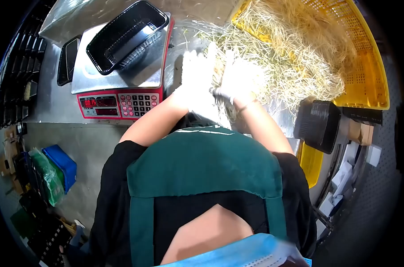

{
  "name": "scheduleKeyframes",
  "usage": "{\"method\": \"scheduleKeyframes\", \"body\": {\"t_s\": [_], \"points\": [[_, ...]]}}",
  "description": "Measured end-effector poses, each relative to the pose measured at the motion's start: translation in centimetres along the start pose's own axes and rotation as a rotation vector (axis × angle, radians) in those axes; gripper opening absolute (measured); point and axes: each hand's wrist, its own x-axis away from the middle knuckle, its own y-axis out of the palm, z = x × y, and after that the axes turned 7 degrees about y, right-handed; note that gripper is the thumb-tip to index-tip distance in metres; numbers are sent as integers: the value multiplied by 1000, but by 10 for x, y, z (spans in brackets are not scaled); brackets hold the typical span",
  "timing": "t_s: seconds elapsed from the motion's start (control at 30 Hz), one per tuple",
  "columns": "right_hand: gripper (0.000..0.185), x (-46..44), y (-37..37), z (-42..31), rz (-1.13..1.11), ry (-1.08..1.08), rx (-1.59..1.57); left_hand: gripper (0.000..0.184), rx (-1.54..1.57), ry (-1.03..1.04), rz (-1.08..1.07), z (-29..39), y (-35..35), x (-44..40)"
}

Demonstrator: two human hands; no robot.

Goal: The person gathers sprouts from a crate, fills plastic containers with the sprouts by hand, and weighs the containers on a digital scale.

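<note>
White gloves cover both my hands. My left hand (196, 75) and my right hand (241, 78) face each other on the metal table, with a bundle of long, thin bean sprouts (219, 73) pressed between them. The left hand's fingers point away from me, held straight along the bundle. Glare blurs the right hand's fingers against the larger pile of sprouts (295, 62) beside it. To the left, an empty black plastic tray (128, 35) sits tilted in view on a red and silver digital scale (117, 84), whose display is lit.
A yellow perforated basket (367, 84) lies tipped at the right, sprouts spilling from it. Stacked black trays (318, 124) stand at the table's right edge. Another black tray (68, 60) is left of the scale. A blue crate (61, 167) is on the floor.
</note>
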Motion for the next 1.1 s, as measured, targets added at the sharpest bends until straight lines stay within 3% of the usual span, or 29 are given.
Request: {"method": "scheduleKeyframes", "body": {"t_s": [0.03,0.07,0.1,0.13,0.17,0.2,0.23,0.27,0.3,0.33,0.37,0.43,0.5,0.57,0.6,0.63,0.7,0.73,0.77,0.83,0.9,0.97,1.0,1.03,1.1], "points": [[114,-13,-11,-2,-381,144,-10,76,98,38,33,-3,-33,8],[101,-21,-9,7,-459,184,-117,72,196,78,65,-10,-53,15],[101,-23,-10,13,-452,188,-117,67,468,173,263,-36,-53,21],[102,-26,-12,18,-412,114,-120,58,420,326,464,-54,-82,37],[102,-27,-12,22,-376,36,-122,55,269,226,538,-66,-105,38],[99,-21,-4,25,-302,74,-182,48,435,224,786,-88,-115,43],[99,-17,-3,21,-301,67,-182,48,250,37,908,-94,-133,51],[98,-12,-2,15,-195,86,-41,51,2,-5,1013,-128,-125,54],[98,-8,-1,9,-86,105,97,43,43,-120,1116,-153,-110,52],[96,-10,0,6,-230,189,93,43,271,-152,1059,-165,-101,62],[96,-11,0,10,-221,183,88,43,561,-104,1002,-166,-100,65],[92,-12,-3,35,-273,23,-236,45,1201,7,879,-160,-101,66],[89,-9,4,62,-128,-42,-373,53,1175,34,934,-163,-90,58],[86,0,-20,71,174,-215,-531,64,942,-246,1065,-144,-87,48],[80,6,-44,72,86,-177,-512,64,941,-250,1074,-133,-86,39],[80,8,-67,68,88,-187,-507,67,1163,-196,908,-117,-86,24],[73,7,-93,62,220,-389,-39,66,345,173,776,-56,-115,-11],[65,-3,-87,67,288,-462,-90,61,5,263,588,-38,-118,-18],[57,-13,-80,71,356,-535,-135,54,-265,299,569,-16,-108,-20],[20,-18,-104,54,360,-553,7,61,-124,210,253,8,-103,-4],[14,-24,-100,33,424,-532,-36,71,409,152,323,1,-86,10],[20,-29,-105,-8,706,-405,-25,74,934,-72,405,-9,-90,14],[31,-35,-109,-29,665,-397,-179,70,1109,-191,551,-16,-86,14],[42,-37,-113,-52,650,-372,-196,64,1122,-230,642,-28,-86,22],[46,-45,-110,-101,610,-432,-526,58,1184,-210,838,-63,-89,34]]}}
